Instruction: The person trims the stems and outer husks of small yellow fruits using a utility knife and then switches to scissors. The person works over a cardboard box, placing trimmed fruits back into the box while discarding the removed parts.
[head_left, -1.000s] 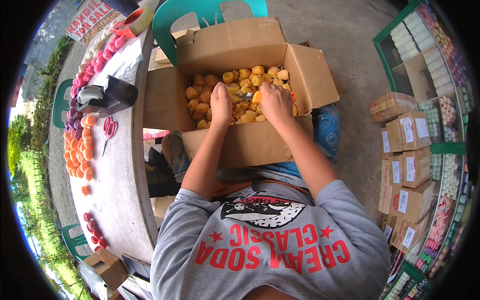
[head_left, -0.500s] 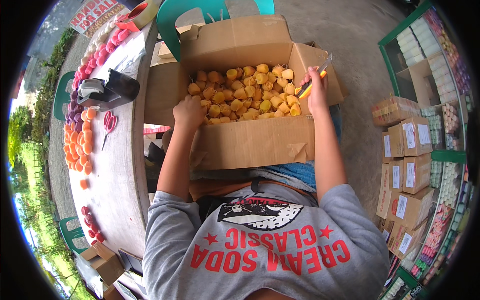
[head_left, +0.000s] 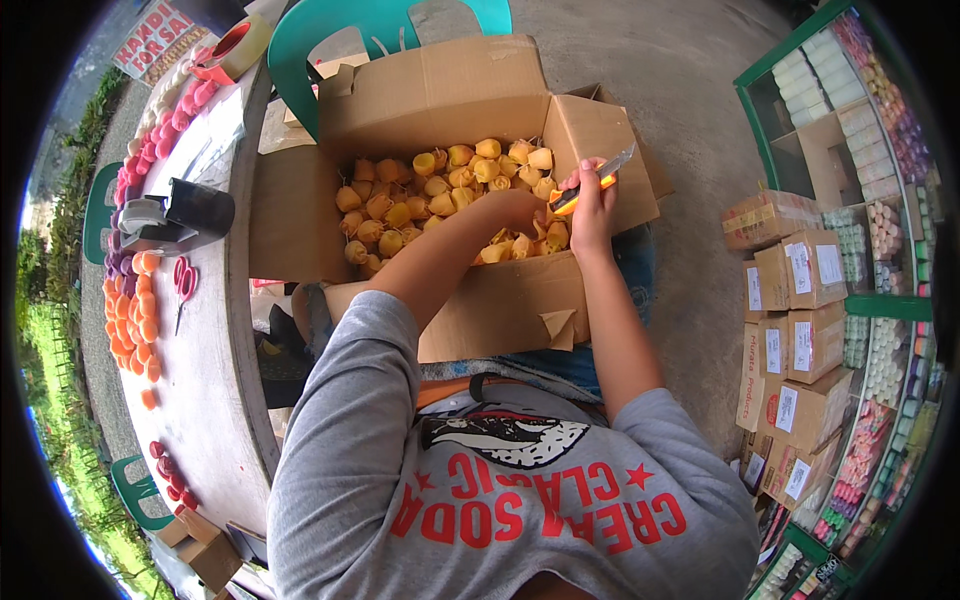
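Head view: a cardboard box (head_left: 500, 315) is held open by its spread flaps, and yellow-orange wax pieces (head_left: 460, 156), many with pale strings, are heaped inside it. A utility knife (head_left: 567, 200) is grasped in the right hand (head_left: 592, 203) above the right end of the box, its blade (head_left: 621, 159) bared and pointed up and outward over the right flap. The left hand (head_left: 525, 212) is lowered among the pieces near that same end, just beside the knife's butt; whether anything is gripped there cannot be told, since its fingers are mostly hidden.

The chief hazard is judged to be posed by the bared blade: should the right wrist be turned inward, the left hand or forearm could be cut. The flap could be scored if the knife were dropped lower. Wax could be chipped or dented if pieces were pressed together by the left hand, and neighbours might be dragged along if their strings were tangled. On the desk (head_left: 195, 390) at the left, red-handled scissors (head_left: 185, 279) are placed well apart from both hands.
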